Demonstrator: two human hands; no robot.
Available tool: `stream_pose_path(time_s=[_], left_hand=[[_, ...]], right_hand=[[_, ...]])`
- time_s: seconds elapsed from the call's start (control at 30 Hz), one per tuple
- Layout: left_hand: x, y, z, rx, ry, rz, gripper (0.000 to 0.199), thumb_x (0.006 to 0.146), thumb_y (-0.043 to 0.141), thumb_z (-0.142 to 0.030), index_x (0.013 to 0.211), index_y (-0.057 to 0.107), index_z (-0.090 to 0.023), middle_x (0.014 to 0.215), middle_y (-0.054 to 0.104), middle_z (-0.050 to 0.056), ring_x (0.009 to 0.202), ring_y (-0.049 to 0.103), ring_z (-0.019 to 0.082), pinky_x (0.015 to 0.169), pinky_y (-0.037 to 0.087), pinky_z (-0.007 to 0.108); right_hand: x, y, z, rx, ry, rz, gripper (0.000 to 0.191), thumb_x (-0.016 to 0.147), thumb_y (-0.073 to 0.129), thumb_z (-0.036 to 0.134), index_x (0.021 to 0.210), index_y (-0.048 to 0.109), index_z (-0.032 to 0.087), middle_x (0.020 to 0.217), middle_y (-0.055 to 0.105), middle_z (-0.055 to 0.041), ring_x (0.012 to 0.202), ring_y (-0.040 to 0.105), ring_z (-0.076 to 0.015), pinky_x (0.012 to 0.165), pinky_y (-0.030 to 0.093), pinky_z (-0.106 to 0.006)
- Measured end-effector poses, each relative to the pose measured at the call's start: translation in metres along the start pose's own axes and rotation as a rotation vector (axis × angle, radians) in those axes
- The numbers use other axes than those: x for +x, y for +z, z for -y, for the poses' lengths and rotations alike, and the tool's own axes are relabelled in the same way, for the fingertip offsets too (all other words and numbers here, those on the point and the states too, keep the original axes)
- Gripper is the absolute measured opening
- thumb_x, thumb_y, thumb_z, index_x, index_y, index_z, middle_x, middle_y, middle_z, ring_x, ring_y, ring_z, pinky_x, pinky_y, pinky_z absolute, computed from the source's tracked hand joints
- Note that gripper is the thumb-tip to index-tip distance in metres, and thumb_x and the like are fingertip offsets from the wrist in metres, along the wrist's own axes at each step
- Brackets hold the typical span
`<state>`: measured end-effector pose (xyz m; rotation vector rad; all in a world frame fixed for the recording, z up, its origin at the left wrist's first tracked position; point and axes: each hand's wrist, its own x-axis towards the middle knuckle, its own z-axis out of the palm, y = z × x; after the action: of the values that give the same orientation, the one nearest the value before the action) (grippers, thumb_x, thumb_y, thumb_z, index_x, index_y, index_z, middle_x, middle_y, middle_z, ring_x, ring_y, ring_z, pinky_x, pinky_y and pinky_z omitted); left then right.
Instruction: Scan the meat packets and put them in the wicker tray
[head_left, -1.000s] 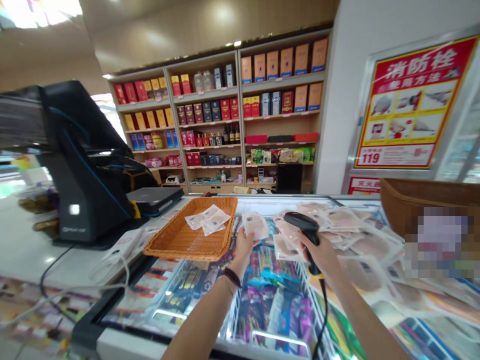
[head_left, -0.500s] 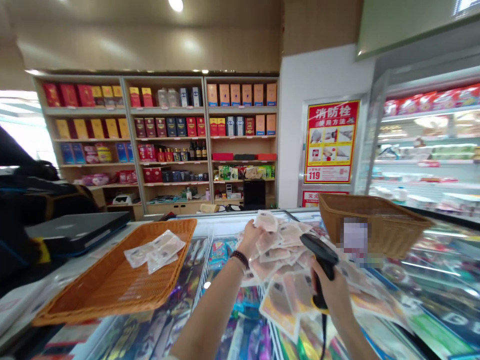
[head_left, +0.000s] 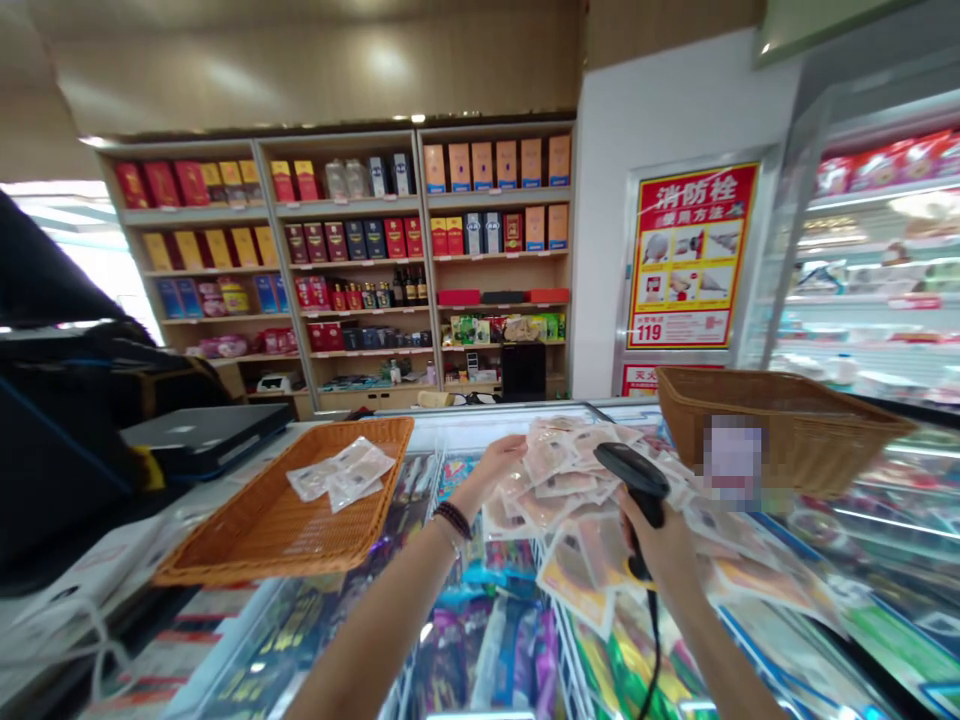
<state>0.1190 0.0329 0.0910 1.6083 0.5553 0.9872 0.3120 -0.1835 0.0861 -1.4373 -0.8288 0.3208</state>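
My right hand (head_left: 664,545) grips a black barcode scanner (head_left: 634,470), its head tilted toward the pile and its cord hanging down. Clear flat packets (head_left: 570,480) lie heaped on the glass freezer top in front of me. At the left edge of this heap is my left hand (head_left: 499,465), wearing a dark bead bracelet; its fingers stretch toward the nearest packets and no lifted packet shows in them. Two or so similar packets (head_left: 349,470) rest in a shallow orange wicker tray (head_left: 285,540) to the left.
A deeper brown wicker basket (head_left: 780,420) with a blurred label stands at the right, beyond the heap. Coloured packs (head_left: 480,650) fill the freezer under the glass. A dark flat device (head_left: 210,440) sits at the left. Shelves of boxes (head_left: 345,240) line the back wall.
My left hand has drawn back to the left from the packet it held at the top of the heap. The scanner stays in my right hand. The view has shifted slightly.
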Motion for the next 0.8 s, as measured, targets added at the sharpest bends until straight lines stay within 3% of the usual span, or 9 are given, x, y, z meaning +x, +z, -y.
stream_pose_path(time_s=[0.13,0.27,0.4,0.57,0.7,0.8], left_hand=[[-0.039,-0.052,-0.026,-0.326,-0.120,-0.147,0.039,0.093,0.086,-0.050,0.115,0.084,-0.017,0.142,0.077,0.019,0.134,0.073,0.031,0.119,0.055,0.042],[-0.077,-0.104,-0.046,-0.380,-0.123,-0.243,0.040,0.104,0.074,-0.054,0.118,0.083,-0.017,0.149,0.074,0.019,0.139,0.071,0.032,0.121,0.055,0.044],[-0.113,-0.158,-0.055,-0.218,-0.130,-0.417,0.033,0.105,0.071,-0.046,0.115,0.083,-0.017,0.136,0.081,0.018,0.129,0.075,0.028,0.119,0.057,0.040],[-0.155,-0.222,-0.057,0.000,-0.193,-0.652,0.027,0.096,0.080,-0.036,0.111,0.082,-0.015,0.122,0.084,0.017,0.116,0.079,0.025,0.113,0.058,0.038],[-0.172,-0.255,-0.053,0.217,-0.256,-0.757,0.037,0.086,0.089,-0.036,0.115,0.081,-0.014,0.111,0.085,0.015,0.113,0.079,0.028,0.107,0.060,0.039],[-0.168,-0.270,-0.050,0.425,-0.316,-0.801,0.043,0.077,0.096,-0.034,0.112,0.080,-0.015,0.113,0.085,0.017,0.123,0.076,0.035,0.109,0.057,0.040]], right_hand=[[-0.002,0.013,0.005,0.011,-0.037,0.009,0.049,0.075,0.076,0.072,0.064,0.059,0.027,0.046,0.058,-0.0010,0.041,0.055,-0.0180,0.044,0.047,-0.031],[-0.008,0.046,0.017,0.044,-0.063,0.101,0.053,0.073,0.078,0.074,0.063,0.057,0.027,0.044,0.055,-0.0009,0.039,0.052,-0.0170,0.041,0.045,-0.031],[-0.024,0.100,0.033,0.085,-0.086,0.239,0.057,0.071,0.076,0.079,0.061,0.056,0.028,0.044,0.056,-0.0018,0.039,0.051,-0.0170,0.042,0.045,-0.031],[-0.050,0.169,0.047,0.153,-0.069,0.404,0.059,0.070,0.077,0.083,0.065,0.057,0.028,0.045,0.058,-0.0010,0.038,0.054,-0.0190,0.042,0.045,-0.033],[-0.071,0.206,0.053,0.142,-0.068,0.519,0.058,0.072,0.075,0.083,0.064,0.058,0.028,0.045,0.059,-0.0019,0.040,0.058,-0.0207,0.046,0.048,-0.033],[-0.087,0.220,0.054,0.119,-0.063,0.530,0.059,0.072,0.072,0.085,0.064,0.058,0.029,0.044,0.059,-0.0023,0.039,0.058,-0.0216,0.045,0.046,-0.033]])
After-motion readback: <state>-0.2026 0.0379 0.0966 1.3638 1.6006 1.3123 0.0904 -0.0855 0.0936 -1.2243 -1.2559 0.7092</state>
